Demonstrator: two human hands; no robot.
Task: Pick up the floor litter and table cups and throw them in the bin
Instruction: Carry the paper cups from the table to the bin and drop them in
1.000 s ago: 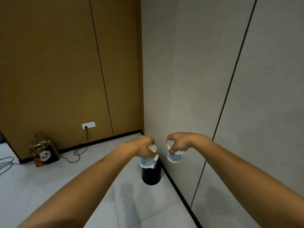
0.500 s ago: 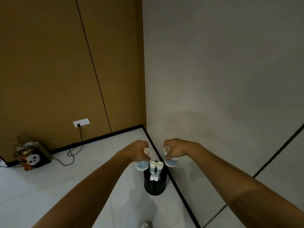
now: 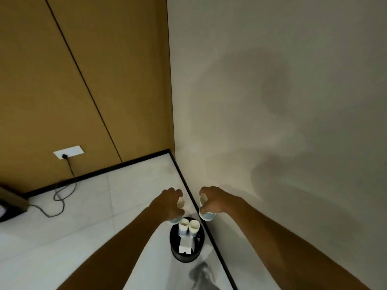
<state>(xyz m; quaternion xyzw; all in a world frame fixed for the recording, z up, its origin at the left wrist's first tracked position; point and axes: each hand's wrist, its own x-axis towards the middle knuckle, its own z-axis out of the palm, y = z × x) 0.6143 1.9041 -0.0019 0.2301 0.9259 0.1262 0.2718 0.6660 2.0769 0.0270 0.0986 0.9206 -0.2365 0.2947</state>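
A round black bin (image 3: 195, 255) stands on the pale floor against the right wall's skirting. Two paper cups (image 3: 188, 226) and a white piece of litter (image 3: 185, 247) lie inside it. My left hand (image 3: 167, 206) grips a white and blue paper cup (image 3: 180, 203) just above the bin's left rim. My right hand (image 3: 215, 200) holds another paper cup (image 3: 204, 209) from above, over the bin's right rim. Both held cups are partly hidden by my fingers.
The bin sits near the room's corner, brown panelled wall behind, pale wall at right. A wall socket (image 3: 68, 152) feeds a black cable (image 3: 60, 197) across the floor to a dark box (image 3: 10, 206) at the left edge. My foot (image 3: 202, 275) is below the bin.
I have come closer to the bin and my view has tilted down. Both hands have stayed over the bin, each holding its cup, and the bin's contents have come into view.
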